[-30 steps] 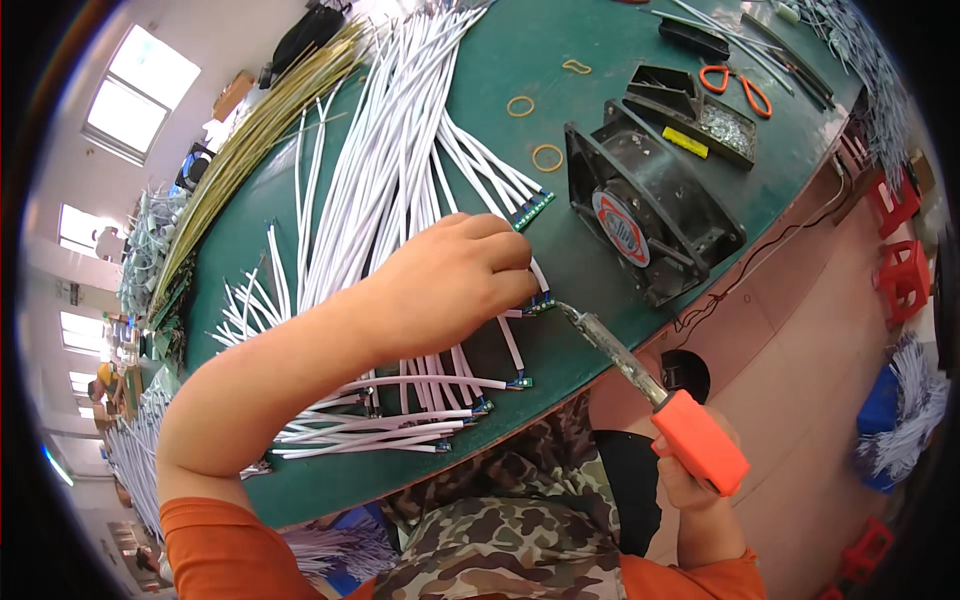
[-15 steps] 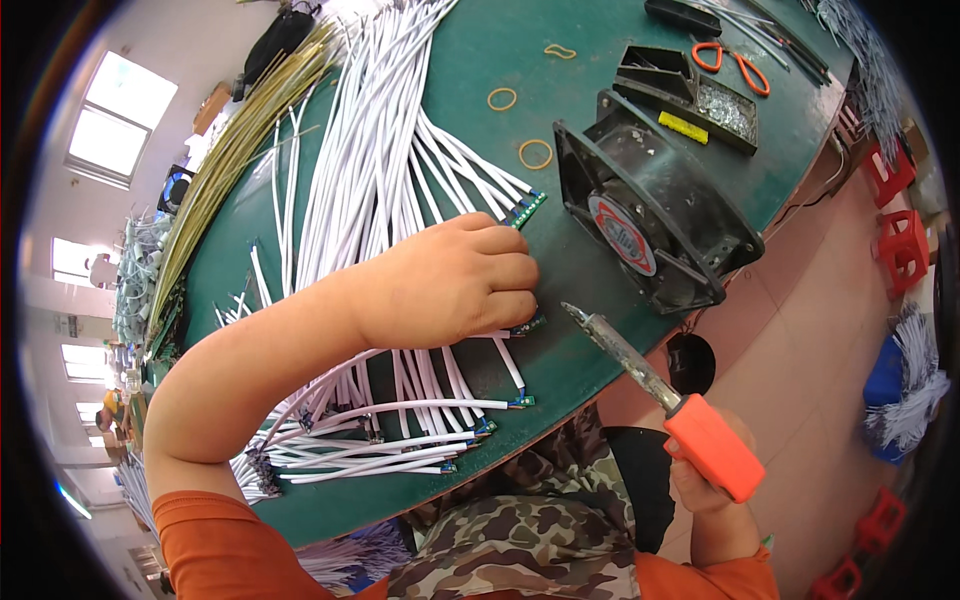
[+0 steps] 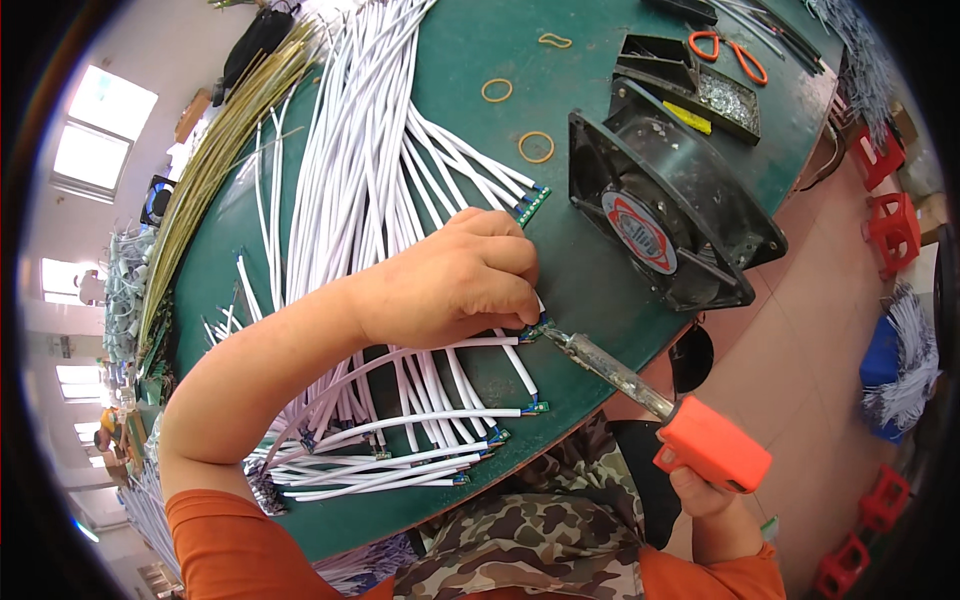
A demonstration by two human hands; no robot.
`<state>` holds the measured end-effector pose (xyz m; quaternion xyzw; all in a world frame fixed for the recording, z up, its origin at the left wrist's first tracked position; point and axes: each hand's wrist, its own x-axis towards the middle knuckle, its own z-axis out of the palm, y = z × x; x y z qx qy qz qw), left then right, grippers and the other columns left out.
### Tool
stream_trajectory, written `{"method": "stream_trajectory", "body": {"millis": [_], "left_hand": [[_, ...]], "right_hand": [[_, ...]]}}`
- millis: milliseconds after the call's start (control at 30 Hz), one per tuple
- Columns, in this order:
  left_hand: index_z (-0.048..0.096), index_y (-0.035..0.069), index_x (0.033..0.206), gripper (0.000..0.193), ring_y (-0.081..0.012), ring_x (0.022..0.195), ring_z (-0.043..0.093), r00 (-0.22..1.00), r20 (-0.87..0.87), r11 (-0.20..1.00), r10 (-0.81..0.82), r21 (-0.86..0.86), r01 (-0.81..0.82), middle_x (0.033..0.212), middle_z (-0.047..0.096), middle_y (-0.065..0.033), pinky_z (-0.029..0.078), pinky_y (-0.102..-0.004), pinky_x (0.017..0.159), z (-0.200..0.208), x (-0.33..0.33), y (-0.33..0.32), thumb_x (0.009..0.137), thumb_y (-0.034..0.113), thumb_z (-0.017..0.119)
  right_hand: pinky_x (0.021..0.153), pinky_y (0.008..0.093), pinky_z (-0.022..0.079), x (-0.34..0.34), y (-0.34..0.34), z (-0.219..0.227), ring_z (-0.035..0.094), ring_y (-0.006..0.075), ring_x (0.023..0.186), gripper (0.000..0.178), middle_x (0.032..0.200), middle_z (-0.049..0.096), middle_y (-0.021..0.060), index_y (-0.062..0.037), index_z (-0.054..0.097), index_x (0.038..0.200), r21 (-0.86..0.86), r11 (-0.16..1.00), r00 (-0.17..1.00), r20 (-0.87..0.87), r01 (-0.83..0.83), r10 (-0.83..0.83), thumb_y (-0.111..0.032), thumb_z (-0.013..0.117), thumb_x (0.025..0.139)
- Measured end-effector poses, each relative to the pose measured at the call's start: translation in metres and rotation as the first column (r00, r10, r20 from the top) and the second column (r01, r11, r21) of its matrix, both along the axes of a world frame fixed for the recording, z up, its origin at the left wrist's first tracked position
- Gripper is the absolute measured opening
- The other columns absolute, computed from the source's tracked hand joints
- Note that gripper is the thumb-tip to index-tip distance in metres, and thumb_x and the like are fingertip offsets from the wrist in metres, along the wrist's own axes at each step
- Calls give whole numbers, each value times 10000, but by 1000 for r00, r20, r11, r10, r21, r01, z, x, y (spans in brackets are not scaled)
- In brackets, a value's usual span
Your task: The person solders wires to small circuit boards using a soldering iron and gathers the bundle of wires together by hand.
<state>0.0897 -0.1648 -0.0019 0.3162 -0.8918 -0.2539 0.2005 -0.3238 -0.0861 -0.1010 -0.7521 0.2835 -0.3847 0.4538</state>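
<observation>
My left hand (image 3: 455, 285) reaches over a spread of white cables (image 3: 345, 180), its fingers pinched together; what they hold is mostly hidden, though a thin pale strand shows below the fingertips. In my right hand (image 3: 705, 497) is a soldering iron (image 3: 712, 443) with an orange handle. Its tip meets, or nearly meets, a small green circuit board (image 3: 533, 332) at a cable end, just under the left fingers. Beyond that hand, a strip of green circuit boards (image 3: 535, 206) joins several cable ends. More cables with small boards (image 3: 538, 407) lie nearer me.
A black box fan (image 3: 670, 200) stands on the green table (image 3: 455, 70) right of the left hand. Behind it are a black tray (image 3: 725, 100), a yellow piece (image 3: 687, 117) and orange-handled scissors (image 3: 735, 55). Rubber bands (image 3: 536, 147) lie nearby. Red stools (image 3: 893, 230) stand on the floor.
The soldering iron's tip has moved left to the small board beneath my left fingers. My left hand stays closed in nearly the same place. The view has shifted slightly.
</observation>
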Motion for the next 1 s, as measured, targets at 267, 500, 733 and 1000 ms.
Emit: {"method": "stream_trajectory", "body": {"millis": [267,500,733,1000], "left_hand": [[716,113,928,138,-272,958,569,999,-45,1000,18,-1,-18,954,604,-29,429,-399,888,-5,0,1,825,66,796],[711,107,925,144,-271,955,568,1000,-29,1000,10,-15,-11,949,599,-31,426,-400,880,-5,0,2,821,61,799],[713,110,924,148,-271,955,568,999,-31,1000,18,-22,-18,948,599,-28,428,-398,882,-6,0,2,815,62,802],[712,109,906,128,-270,970,573,999,-35,1000,-4,-14,3,957,616,-24,426,-403,891,-5,-1,0,820,65,796]], "right_hand": [[661,400,576,8,-2,3,720,310,784,501,1190,666,136,35,602,1294,-32,998,999,-14,-49,48,-221,769,898],[635,394,585,20,-14,15,722,308,747,510,1085,688,130,59,588,1276,-278,955,992,-102,-106,81,-128,754,832],[621,377,556,41,-14,35,687,268,688,170,776,704,79,-45,708,883,-128,990,998,-25,60,-63,-209,709,928],[605,369,547,40,-12,34,680,267,667,162,771,700,70,-48,702,872,-212,973,994,-49,87,-99,-203,707,921]]}}
